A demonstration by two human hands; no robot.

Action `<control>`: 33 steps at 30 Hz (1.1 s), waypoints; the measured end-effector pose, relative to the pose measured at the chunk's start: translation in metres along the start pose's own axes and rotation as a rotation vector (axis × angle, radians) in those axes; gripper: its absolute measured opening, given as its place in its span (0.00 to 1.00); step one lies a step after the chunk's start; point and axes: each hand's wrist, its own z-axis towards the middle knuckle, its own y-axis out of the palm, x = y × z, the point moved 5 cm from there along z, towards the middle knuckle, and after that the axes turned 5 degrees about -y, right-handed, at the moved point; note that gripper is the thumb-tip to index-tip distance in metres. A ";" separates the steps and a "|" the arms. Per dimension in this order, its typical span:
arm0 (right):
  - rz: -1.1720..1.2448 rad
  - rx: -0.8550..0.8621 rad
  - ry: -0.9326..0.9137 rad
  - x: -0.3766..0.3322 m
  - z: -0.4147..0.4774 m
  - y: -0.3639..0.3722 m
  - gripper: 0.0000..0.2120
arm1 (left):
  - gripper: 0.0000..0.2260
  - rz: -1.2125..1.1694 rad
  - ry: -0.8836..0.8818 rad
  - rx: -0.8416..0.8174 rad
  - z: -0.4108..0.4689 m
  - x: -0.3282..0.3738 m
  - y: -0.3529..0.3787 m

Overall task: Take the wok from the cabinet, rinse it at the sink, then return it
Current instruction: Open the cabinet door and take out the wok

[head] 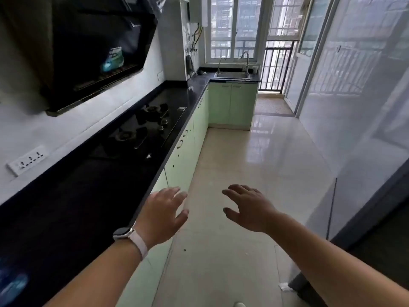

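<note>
No wok is in view. Pale green cabinets (186,149) with closed doors run under the black counter along the left wall. A steel sink (232,75) with two taps sits at the far end under the window. My left hand (163,211), with a watch on its wrist, is stretched out over the floor beside the counter's edge, fingers spread and holding nothing. My right hand (247,207) is held out beside it, fingers also spread and empty.
A black gas hob (141,129) is set into the counter (66,196), below a dark range hood (84,49). The glossy tiled floor (254,173) leads to the sink cabinet. A glass sliding door (354,96) lines the right side.
</note>
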 end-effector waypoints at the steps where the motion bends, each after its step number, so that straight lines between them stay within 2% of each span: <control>1: 0.035 -0.022 -0.021 0.011 0.016 0.005 0.29 | 0.21 0.011 -0.024 -0.031 0.010 -0.005 0.007; 9: 0.073 -0.145 -0.264 0.064 0.134 0.019 0.29 | 0.26 0.008 -0.336 -0.140 0.048 -0.039 0.039; 13: 0.084 -0.182 -0.410 0.043 0.178 0.029 0.29 | 0.28 0.014 -0.466 -0.176 0.037 -0.056 0.046; 19: 0.120 -0.231 -0.538 -0.002 0.214 0.054 0.28 | 0.25 0.053 -0.569 -0.219 0.022 -0.092 0.062; 24: 0.122 -0.280 -0.635 -0.039 0.236 0.113 0.28 | 0.25 0.076 -0.631 -0.236 0.006 -0.121 0.111; 28: 0.073 -0.310 -0.735 -0.066 0.253 0.180 0.28 | 0.27 0.071 -0.714 -0.175 -0.003 -0.152 0.160; 33: 0.062 -0.246 -0.831 -0.090 0.279 0.255 0.29 | 0.28 0.158 -0.760 -0.101 -0.004 -0.187 0.218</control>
